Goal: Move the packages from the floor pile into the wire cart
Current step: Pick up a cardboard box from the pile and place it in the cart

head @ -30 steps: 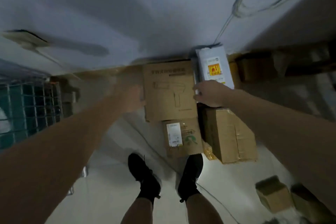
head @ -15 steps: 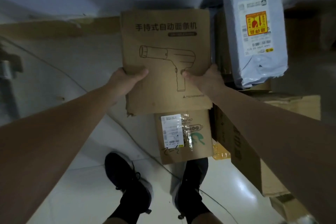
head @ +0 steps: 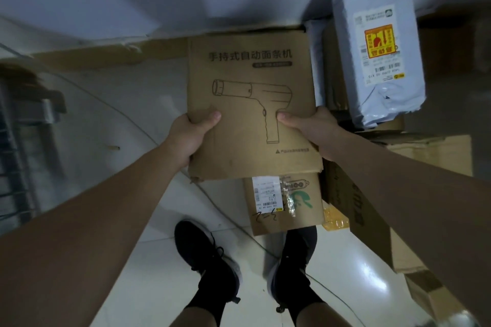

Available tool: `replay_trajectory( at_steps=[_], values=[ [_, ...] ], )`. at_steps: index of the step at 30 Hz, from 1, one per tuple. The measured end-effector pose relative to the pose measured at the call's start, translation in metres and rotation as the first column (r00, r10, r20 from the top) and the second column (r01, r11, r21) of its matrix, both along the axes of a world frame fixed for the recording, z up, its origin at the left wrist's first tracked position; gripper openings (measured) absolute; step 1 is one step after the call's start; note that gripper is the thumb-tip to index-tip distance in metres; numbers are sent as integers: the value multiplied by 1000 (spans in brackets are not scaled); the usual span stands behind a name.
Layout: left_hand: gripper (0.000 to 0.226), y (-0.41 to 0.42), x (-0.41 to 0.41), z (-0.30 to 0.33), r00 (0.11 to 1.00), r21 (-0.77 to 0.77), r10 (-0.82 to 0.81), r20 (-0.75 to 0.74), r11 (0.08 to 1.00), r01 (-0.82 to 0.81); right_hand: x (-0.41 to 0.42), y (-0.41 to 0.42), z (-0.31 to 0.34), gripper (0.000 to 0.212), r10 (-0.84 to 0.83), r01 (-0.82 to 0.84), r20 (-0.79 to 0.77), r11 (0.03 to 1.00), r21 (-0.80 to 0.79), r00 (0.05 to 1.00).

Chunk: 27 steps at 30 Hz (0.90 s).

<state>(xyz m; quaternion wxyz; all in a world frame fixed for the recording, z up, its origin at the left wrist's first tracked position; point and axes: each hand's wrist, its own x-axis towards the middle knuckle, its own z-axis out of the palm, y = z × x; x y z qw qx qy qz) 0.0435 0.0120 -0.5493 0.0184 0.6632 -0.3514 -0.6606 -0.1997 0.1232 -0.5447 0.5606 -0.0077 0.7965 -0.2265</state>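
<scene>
Brown corrugated cardboard, one flat box, printed with a line drawing of a handheld gun-shaped appliance and a row of Chinese characters: I hold it in both hands, head view, in front of me above the floor pile.

Left hand: grips the box's left edge, thumb curled over the printed face, fingers hidden underneath.
Right hand: grips the right edge the same way, thumb on the face beside the drawn handle.

Against the frame half a second ago: my grip on both edges is unchanged, and the box sits in much the same spot between my arms, its dented lower left corner as before. A second ago my hands were only reaching it, and it lay further off.

Pile, remaining:
- small carton with a white label and green print, below the held box, just ahead of my right shoe;
- grey mailer bag with a yellow-red sticker, upper right, lying on other cartons;
- large carton under my right forearm.

Wire cart: blurred, at the left edge, well apart from the box.

Left shoe: on the white tiled floor.
</scene>
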Motion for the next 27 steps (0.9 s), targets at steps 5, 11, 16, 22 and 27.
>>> replay_trajectory(
  at_steps=[5, 11, 16, 22, 27],
  values=[
    [71, 22, 42, 77, 998, 72, 67, 11, 995, -68, 19, 9, 68, 121, -74, 75, 129, 997, -3, 989],
    [66, 31, 77, 193, 969, 81, 245, 31, 966, -246, 33, -11, 195, 89, 45, -31, 234, 998, -63, 971],
    [58, 27, 82, 321, 962, 65, 270, -38, 961, -267, 34, -18, 322, 55, 112, -82, 224, 987, -137, 968],
    [79, 29, 108, 497, 947, -57, 278, -162, 955, -290, 59, -18, 499, 59, 215, -170, 116, 935, -312, 970],
    [80, 61, 135, 649, 927, -263, 297, -229, 898, -353, 81, -4, 644, 62, 322, -266, 31, 828, -493, 946]
  ],
)
